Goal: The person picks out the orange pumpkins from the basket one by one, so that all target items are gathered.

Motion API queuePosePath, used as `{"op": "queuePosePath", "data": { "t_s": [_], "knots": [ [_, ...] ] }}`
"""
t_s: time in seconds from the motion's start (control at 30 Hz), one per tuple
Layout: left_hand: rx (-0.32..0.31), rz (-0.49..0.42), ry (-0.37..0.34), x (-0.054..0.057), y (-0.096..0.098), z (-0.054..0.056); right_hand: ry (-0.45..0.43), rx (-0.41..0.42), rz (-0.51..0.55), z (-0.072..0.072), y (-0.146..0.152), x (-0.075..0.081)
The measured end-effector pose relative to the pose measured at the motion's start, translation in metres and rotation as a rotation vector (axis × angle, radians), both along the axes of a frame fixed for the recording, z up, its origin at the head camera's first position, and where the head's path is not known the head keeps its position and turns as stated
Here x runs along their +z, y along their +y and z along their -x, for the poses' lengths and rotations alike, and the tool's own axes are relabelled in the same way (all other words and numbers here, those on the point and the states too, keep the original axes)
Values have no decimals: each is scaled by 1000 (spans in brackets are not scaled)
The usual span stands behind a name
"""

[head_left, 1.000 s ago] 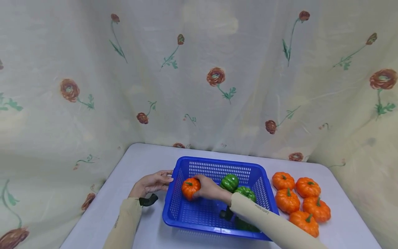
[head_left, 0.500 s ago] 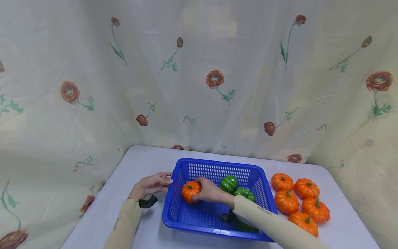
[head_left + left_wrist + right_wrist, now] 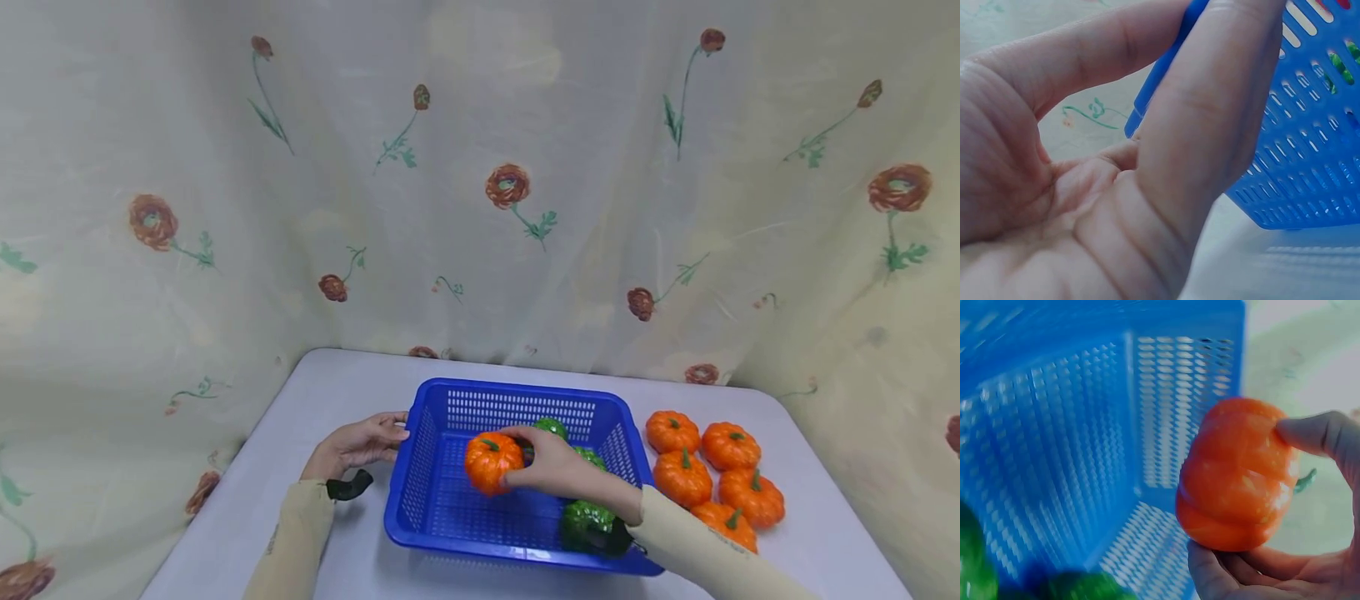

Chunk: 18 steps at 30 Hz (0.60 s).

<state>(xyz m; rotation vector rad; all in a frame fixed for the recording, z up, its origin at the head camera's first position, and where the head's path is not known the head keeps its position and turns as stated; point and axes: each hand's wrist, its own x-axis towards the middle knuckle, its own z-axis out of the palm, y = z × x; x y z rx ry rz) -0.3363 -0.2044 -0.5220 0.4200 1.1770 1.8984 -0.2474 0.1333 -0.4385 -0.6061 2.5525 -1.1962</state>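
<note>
An orange miniature pumpkin (image 3: 491, 463) with a green stem is held between the thumb and fingers of my right hand (image 3: 561, 469), above the floor of a blue plastic basket (image 3: 465, 545). In the right wrist view the pumpkin (image 3: 1238, 478) is tilted, thumb on one side and fingertips underneath. My left hand (image 3: 362, 442) grips the basket's left rim, with thumb and fingers around it in the left wrist view. Several green pumpkins lie in the right part of the basket, one green pumpkin (image 3: 585, 523) near the front; my right arm partly hides them.
Several orange pumpkins (image 3: 682, 477) stand grouped on the white table (image 3: 352, 375) to the right of the basket. A floral curtain (image 3: 480, 250) hangs behind and at both sides of the table. Dark wrist cameras (image 3: 349, 485) sit under the wrists.
My right hand has lifted the orange pumpkin from the basket's left side and moved it rightward. The left hand stays at the rim. The view has shifted slightly.
</note>
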Motion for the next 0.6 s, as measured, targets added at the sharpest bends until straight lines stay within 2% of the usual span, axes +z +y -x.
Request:
{"op": "queuePosePath", "data": {
  "t_s": [0.17, 0.3, 0.47, 0.6],
  "knots": [
    [-2, 8, 11, 0, 0, 1, -54, -80, -7, -19, 35, 18],
    [8, 11, -13, 1, 0, 1, -104, -175, -46, -36, 66, 29],
    [11, 1, -43, 1, 0, 0, -148, -286, -81, -54, 111, 30],
    [-27, -39, -43, 0, 1, 0, -152, -342, -121, -67, 147, 26]
  ]
}}
